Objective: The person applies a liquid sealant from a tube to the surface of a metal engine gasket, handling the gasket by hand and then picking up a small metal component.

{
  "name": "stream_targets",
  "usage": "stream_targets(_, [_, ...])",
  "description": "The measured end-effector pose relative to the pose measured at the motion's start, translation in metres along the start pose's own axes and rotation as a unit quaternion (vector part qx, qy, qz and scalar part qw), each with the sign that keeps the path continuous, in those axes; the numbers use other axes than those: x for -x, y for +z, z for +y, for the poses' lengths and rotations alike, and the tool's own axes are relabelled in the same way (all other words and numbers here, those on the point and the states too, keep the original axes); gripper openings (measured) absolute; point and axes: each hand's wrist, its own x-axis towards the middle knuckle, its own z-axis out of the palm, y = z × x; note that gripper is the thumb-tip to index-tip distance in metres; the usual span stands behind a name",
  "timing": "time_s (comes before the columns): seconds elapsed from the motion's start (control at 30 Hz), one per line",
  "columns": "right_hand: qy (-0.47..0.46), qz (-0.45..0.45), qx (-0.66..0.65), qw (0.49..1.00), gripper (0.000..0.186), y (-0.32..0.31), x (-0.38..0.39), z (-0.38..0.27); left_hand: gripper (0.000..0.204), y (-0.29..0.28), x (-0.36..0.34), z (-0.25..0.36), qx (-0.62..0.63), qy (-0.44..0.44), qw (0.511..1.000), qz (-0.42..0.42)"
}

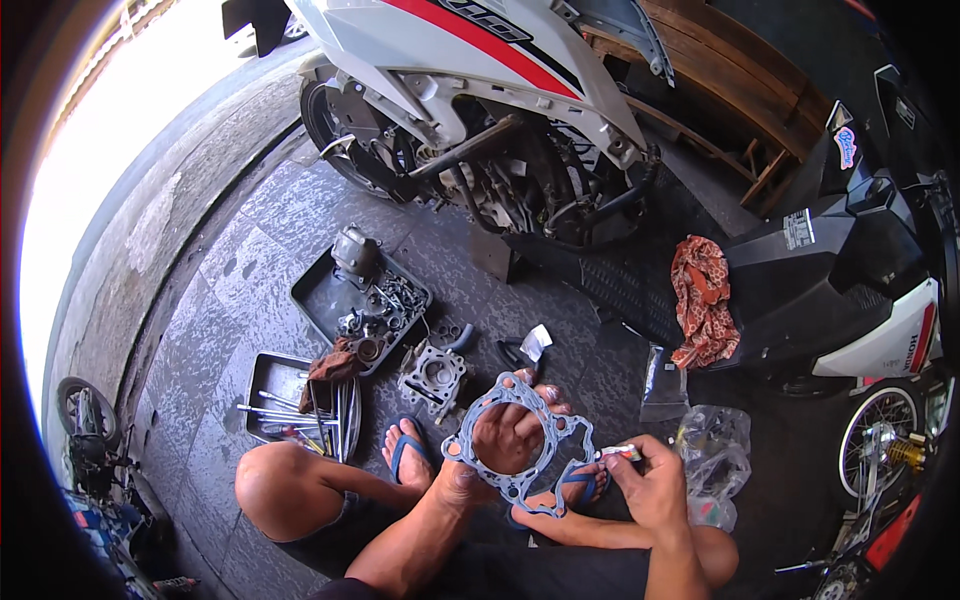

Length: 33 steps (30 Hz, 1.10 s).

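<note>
A thin blue-grey engine gasket [552, 438] with a large round opening and several bolt holes is held up in front of me. My left hand [508, 432] grips it from behind and at its left edge, fingers showing through the opening. In my right hand [657, 487] a small tube with a white tip [622, 454] is pinched, the tip at the gasket's right edge. Whether anything comes out of it is too small to tell. On the floor beyond the gasket lies a metal engine cylinder [437, 372], beside a short grey hose [460, 338].
Ahead stands a partly stripped white and red scooter [480, 60]. Trays of engine parts [305, 290] and tools [250, 385] are at the left. An orange patterned cloth [703, 300] lies on the scooter's black footboard. Clear plastic bags [715, 455] are at my right.
</note>
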Motion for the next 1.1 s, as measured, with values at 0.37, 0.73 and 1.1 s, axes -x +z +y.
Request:
stream_targets(0.37, [-0.023, -0.028, -0.133, 0.99, 0.017, 0.008, 0.01, -0.003, 0.14, 0.002, -0.001, 0.019, 0.382, -0.013, 0.924, 0.002])
stream_targets(0.73, [-0.194, -0.024, -0.036, 0.98, 0.012, 0.015, 0.012, -0.073, 0.135, -0.001, -0.002, 0.013, 0.302, 0.005, 0.953, -0.032])
stream_targets(1.1, [-0.225, -0.045, 0.062, 0.971, 0.014, 0.015, -0.002, -0.077, 0.136, -0.001, 0.0, 0.015, 0.307, -0.012, 0.951, -0.038])
